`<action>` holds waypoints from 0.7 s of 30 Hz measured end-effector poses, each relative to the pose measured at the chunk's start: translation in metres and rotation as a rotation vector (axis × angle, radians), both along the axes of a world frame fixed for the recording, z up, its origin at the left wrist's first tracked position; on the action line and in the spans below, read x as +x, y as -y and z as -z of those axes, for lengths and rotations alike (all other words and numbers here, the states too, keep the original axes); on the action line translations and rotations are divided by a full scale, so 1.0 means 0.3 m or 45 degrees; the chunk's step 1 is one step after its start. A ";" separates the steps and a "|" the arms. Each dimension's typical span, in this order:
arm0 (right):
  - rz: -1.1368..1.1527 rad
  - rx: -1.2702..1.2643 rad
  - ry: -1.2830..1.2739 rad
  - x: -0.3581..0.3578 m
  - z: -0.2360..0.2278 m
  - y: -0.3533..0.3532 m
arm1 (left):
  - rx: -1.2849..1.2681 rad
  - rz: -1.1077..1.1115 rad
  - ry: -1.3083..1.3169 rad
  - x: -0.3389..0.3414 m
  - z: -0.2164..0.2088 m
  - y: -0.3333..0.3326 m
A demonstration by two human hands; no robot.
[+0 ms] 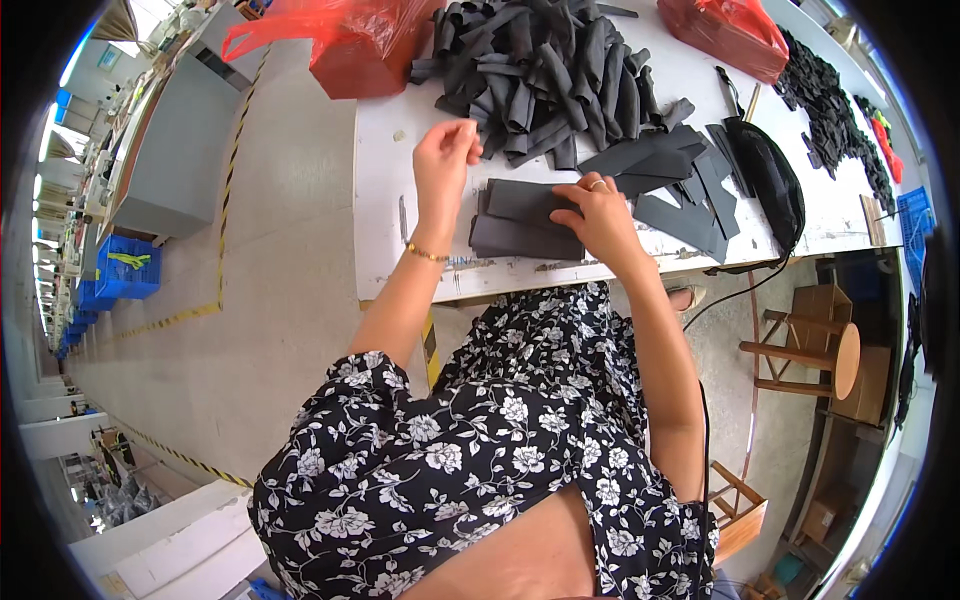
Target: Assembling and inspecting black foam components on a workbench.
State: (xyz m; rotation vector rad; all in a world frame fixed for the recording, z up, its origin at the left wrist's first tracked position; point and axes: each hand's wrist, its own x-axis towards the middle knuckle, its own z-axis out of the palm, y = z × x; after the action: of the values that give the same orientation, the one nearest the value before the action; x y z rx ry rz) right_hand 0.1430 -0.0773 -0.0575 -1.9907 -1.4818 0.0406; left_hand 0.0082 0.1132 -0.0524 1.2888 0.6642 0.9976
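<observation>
I see flat black pieces (pixel 525 236) on the white table (pixel 385 225), front edge. Right hand (pixel 598 218): thumb, index apart on them. Left hand (pixel 446 155): fingers curled together. Floor (pixel 300 200): striped tape (pixel 234 155) left, wooden stool (pixel 847 360) right.

Matt cloth-like pieces (pixel 522 222), glossy plastic bags (pixel 350 22), scuffed tabletop (pixel 382 230); smooth wooden stool (pixel 846 360)

the strips (pixel 515 205) are dark grey, the table (pixel 385 160) white, the bags (pixel 725 38) red, the clothing (pixel 450 440) black with white flowers.
</observation>
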 end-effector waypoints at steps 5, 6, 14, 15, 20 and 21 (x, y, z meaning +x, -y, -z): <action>0.546 0.083 -0.102 0.147 -0.006 0.052 | 0.671 -0.101 -0.587 0.223 0.007 -0.195; 0.641 0.038 -0.033 0.201 0.011 0.072 | 0.725 -0.066 -0.757 0.249 0.025 -0.220; 0.304 -0.096 0.671 0.409 0.054 0.024 | 0.208 0.147 -0.803 0.323 0.037 -0.236; 0.284 -0.083 0.673 0.410 0.066 0.002 | 0.207 0.123 -0.802 0.311 0.034 -0.239; 0.002 -0.442 0.839 0.359 0.094 -0.044 | 0.507 0.095 -0.810 0.283 0.039 -0.175; -0.004 -0.263 0.917 0.359 0.117 -0.002 | 0.585 0.014 -0.768 0.294 0.023 -0.149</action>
State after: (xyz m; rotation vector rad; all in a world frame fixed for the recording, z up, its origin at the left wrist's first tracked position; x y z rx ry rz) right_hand 0.2507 -0.0768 -0.0926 -2.2979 -1.9752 -0.6024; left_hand 0.0964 0.1579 -0.0593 2.0340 0.9106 0.7688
